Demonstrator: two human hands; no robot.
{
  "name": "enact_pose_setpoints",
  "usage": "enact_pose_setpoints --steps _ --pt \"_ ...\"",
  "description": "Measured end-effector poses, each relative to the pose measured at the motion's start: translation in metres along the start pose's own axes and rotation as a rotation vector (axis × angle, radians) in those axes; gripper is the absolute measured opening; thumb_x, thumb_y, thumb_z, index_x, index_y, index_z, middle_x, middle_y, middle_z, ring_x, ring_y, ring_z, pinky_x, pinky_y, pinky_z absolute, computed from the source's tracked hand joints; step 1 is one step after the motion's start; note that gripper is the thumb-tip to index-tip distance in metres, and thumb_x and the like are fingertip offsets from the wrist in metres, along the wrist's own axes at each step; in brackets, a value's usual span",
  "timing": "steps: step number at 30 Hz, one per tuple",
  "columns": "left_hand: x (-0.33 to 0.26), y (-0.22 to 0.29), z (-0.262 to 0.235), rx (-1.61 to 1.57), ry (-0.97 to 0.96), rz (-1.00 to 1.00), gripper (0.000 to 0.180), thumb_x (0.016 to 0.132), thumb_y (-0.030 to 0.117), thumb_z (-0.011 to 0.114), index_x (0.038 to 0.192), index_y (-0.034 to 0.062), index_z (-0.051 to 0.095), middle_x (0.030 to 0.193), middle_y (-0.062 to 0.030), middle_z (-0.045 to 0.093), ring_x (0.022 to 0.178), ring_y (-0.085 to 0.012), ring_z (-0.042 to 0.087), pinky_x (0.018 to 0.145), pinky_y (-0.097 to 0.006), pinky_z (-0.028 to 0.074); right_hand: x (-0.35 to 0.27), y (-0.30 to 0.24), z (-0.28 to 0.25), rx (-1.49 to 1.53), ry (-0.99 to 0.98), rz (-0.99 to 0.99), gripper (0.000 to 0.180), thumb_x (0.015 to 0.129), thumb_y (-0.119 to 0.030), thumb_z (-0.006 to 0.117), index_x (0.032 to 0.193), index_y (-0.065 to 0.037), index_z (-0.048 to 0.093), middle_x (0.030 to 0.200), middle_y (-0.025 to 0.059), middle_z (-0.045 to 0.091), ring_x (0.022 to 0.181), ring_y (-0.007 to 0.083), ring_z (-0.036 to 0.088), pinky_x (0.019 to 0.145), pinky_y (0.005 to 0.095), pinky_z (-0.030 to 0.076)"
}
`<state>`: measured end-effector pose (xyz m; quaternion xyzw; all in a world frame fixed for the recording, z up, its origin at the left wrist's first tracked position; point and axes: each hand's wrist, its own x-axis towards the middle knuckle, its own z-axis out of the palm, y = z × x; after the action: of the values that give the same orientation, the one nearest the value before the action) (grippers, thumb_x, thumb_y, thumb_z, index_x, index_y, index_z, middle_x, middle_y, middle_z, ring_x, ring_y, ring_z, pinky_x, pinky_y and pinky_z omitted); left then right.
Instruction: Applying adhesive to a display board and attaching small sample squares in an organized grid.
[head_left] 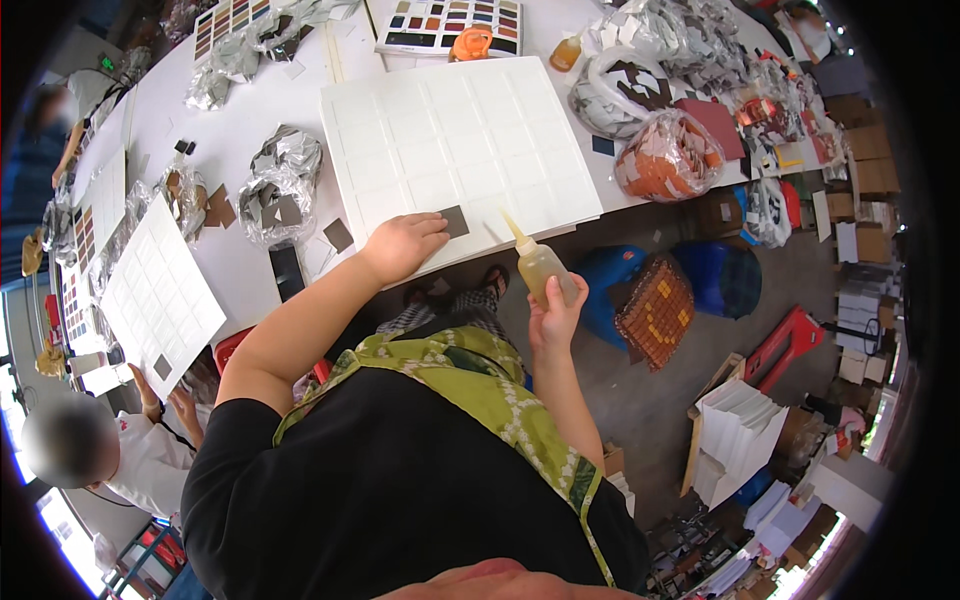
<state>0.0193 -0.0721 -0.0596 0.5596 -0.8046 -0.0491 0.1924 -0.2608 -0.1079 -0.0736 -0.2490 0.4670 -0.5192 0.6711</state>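
Note:
A large white card sheet [430,125] with embossed rectangular cells lies on top of a stack at the table's near edge. My left hand [403,248] rests flat on its lower part, fingertips touching a small dark grey swatch [456,221] in a bottom-row cell. My right hand [558,314] is wrapped round a squeeze bottle [540,264] of yellowish liquid. Its thin nozzle tilts up and left over the sheet, to the right of the swatch; whether the tip touches the sheet I cannot tell.
Plastic bags of swatches [280,190] lie left of the sheet, and an orange-filled bag [668,155] right of it. A colour sample chart [450,22] and orange tape dispenser [471,43] sit beyond. A co-worker [150,460] holds another sheet at left. Blue stools [610,285] stand at right.

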Motion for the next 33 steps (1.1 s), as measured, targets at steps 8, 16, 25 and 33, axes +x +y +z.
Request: enact_pose_setpoints --steps 8,16,25,33 --pt "0.0 0.003 0.0 -0.007 0.0 -0.016 0.02 0.078 0.016 0.059 0.095 0.0081 0.064 0.111 -0.0073 0.062 0.108 -0.0233 0.056 0.087 -0.035 0.048 -0.003 0.0 -0.001 -0.007 0.007 0.017 0.034 0.086 -0.012 0.062 0.112 -0.017 0.039 0.105 0.0034 0.051 0.09 0.019 0.054 0.066 0.0326 0.047" --pt "0.012 0.038 -0.024 0.114 -0.223 -0.099 0.066 0.081 0.051 0.054 0.13 0.007 0.045 0.14 -0.0124 0.037 0.135 -0.028 0.026 0.11 -0.043 0.022 -0.005 0.001 -0.004 -0.021 -0.001 0.017 0.035 0.086 -0.013 0.062 0.112 -0.017 0.039 0.105 0.0033 0.051 0.09 0.0191 0.054 0.066 0.0326 0.046" --pt "0.011 0.05 0.003 0.16 -0.445 -0.225 0.09 0.084 0.065 0.039 0.142 -0.0007 0.019 0.149 -0.0177 0.016 0.139 -0.0301 0.012 0.112 -0.04 0.013 -0.004 0.003 -0.005 -0.024 -0.002 0.042 0.035 0.086 -0.014 0.062 0.112 -0.018 0.039 0.105 0.0026 0.051 0.091 0.0188 0.053 0.066 0.0325 0.046" --pt "0.015 0.053 0.003 0.154 -0.483 -0.254 0.094 0.081 0.067 0.042 0.142 -0.0003 0.019 0.15 -0.0174 0.014 0.139 -0.0297 0.011 0.112 -0.04 0.012 0.0 0.005 0.0 -0.02 -0.018 0.066 0.035 0.086 -0.013 0.062 0.112 -0.018 0.039 0.105 0.0026 0.051 0.09 0.0185 0.053 0.065 0.0324 0.046"
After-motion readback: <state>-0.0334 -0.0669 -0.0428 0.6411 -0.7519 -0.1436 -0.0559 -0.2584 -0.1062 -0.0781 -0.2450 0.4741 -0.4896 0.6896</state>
